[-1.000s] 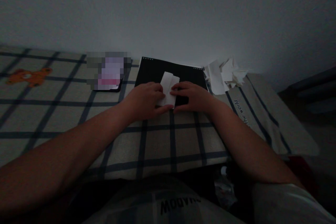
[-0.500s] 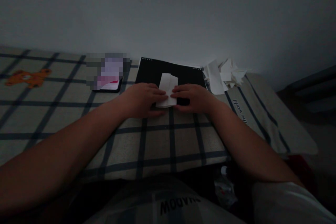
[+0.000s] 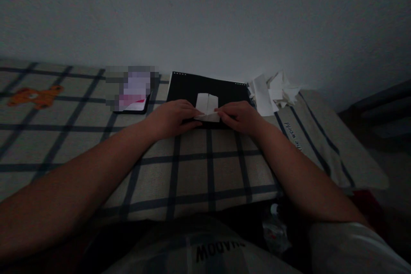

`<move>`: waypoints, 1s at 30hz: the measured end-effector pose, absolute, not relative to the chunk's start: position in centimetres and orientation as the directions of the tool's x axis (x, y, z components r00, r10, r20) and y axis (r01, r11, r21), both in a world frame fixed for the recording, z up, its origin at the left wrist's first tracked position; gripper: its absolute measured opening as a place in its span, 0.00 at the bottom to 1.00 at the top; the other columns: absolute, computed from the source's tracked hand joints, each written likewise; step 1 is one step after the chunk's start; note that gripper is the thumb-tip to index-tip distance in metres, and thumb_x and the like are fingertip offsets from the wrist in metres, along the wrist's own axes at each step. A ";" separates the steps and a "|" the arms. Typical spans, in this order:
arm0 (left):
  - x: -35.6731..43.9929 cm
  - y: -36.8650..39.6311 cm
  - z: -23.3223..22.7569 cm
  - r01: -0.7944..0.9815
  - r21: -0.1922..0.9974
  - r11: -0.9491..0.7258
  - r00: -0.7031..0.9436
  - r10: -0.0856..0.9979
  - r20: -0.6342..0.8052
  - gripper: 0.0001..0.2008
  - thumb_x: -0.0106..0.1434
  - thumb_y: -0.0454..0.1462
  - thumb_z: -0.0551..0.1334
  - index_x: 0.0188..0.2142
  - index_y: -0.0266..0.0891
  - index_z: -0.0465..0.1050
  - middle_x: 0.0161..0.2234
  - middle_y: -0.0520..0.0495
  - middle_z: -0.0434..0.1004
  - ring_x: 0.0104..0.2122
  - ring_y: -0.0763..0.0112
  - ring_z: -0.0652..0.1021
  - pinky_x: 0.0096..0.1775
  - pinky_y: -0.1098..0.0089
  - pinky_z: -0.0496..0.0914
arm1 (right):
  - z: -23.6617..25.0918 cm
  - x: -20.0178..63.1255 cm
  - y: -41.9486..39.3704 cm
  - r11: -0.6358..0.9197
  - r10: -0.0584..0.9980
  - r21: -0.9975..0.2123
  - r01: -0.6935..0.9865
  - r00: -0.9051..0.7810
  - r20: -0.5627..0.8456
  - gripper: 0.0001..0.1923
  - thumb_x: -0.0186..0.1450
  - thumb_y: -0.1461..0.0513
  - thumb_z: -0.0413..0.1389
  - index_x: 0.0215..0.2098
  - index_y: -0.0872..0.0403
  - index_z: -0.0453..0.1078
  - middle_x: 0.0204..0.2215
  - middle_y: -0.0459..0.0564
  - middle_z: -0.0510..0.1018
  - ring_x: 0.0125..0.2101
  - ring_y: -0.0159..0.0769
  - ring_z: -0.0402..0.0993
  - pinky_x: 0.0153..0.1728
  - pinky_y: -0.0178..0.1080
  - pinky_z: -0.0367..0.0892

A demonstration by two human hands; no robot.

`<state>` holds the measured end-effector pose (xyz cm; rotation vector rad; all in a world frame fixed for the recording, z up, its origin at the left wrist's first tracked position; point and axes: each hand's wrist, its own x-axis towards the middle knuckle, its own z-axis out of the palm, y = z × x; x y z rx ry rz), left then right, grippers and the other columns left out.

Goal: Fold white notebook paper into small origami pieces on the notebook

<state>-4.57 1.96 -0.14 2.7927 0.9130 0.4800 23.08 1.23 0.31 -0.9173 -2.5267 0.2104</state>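
head view: the left hand (image 3: 175, 116) and right hand (image 3: 240, 116) both pinch the near edge of a folded white paper (image 3: 207, 107) — it lies on a black notebook (image 3: 192, 87), on the checked cloth (image 3: 192, 167), paper scraps (image 3: 272, 90) near.

Folded paper (image 3: 207, 106) lay on the near part of a notebook (image 3: 192, 87), which sat on the checked cloth (image 3: 192, 167) against the wall (image 3: 205, 13). Left hand (image 3: 171, 117) touched the paper's left edge, right hand (image 3: 239, 116) its right. Phone (image 3: 131, 92) lay left of the notebook; bear patch (image 3: 35, 95) far left. Heap of paper scraps (image 3: 272, 92) lay just right of the notebook.
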 end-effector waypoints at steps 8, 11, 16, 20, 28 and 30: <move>-4.1 1.2 0.8 0.689 0.371 -0.623 0.591 0.779 0.209 0.23 0.73 0.45 0.56 0.61 0.42 0.75 0.35 0.48 0.84 0.31 0.66 0.81 0.34 0.69 0.69 | 0.2 22.9 1.0 0.695 0.713 -0.530 0.486 -0.558 0.423 0.19 0.69 0.53 0.57 0.54 0.52 0.77 0.40 0.50 0.85 0.37 0.38 0.80 0.41 0.40 0.73; -4.0 1.0 0.8 0.673 0.494 -0.550 0.522 0.827 0.209 0.29 0.71 0.45 0.59 0.69 0.43 0.66 0.33 0.51 0.84 0.28 0.70 0.79 0.31 0.71 0.67 | -0.1 22.7 1.1 0.646 0.753 -0.599 0.473 -0.521 0.401 0.22 0.69 0.52 0.58 0.58 0.51 0.75 0.38 0.49 0.85 0.34 0.36 0.80 0.38 0.39 0.74; -3.9 0.8 0.5 0.644 0.550 -0.531 0.516 0.833 0.200 0.36 0.70 0.44 0.61 0.74 0.43 0.55 0.36 0.50 0.86 0.31 0.69 0.81 0.34 0.71 0.70 | 0.0 22.8 1.2 0.647 0.738 -0.616 0.449 -0.571 0.359 0.25 0.65 0.51 0.64 0.58 0.52 0.75 0.39 0.51 0.86 0.35 0.39 0.81 0.39 0.41 0.75; -4.2 1.5 -0.1 0.612 0.375 -0.696 0.661 0.711 0.241 0.27 0.67 0.42 0.64 0.64 0.43 0.72 0.42 0.46 0.85 0.43 0.64 0.82 0.45 0.67 0.73 | 0.3 23.1 1.4 0.753 0.622 -0.494 0.435 -0.716 0.318 0.14 0.64 0.57 0.65 0.47 0.51 0.81 0.45 0.53 0.86 0.46 0.43 0.82 0.49 0.46 0.74; -4.2 1.9 -0.6 0.539 0.233 -0.809 0.754 0.587 0.294 0.12 0.70 0.38 0.60 0.45 0.40 0.83 0.45 0.44 0.85 0.49 0.62 0.81 0.53 0.63 0.72 | 0.0 23.3 1.6 0.784 0.600 -0.416 0.462 -0.735 0.316 0.13 0.64 0.62 0.62 0.47 0.52 0.82 0.47 0.56 0.85 0.48 0.44 0.81 0.50 0.48 0.74; -4.2 1.7 -0.3 0.592 0.210 -0.778 0.735 0.628 0.256 0.13 0.71 0.39 0.59 0.45 0.40 0.83 0.44 0.43 0.85 0.47 0.61 0.82 0.50 0.63 0.73 | -0.1 23.3 1.6 0.783 0.605 -0.400 0.477 -0.732 0.311 0.15 0.65 0.62 0.61 0.49 0.51 0.81 0.47 0.54 0.85 0.48 0.44 0.81 0.51 0.49 0.73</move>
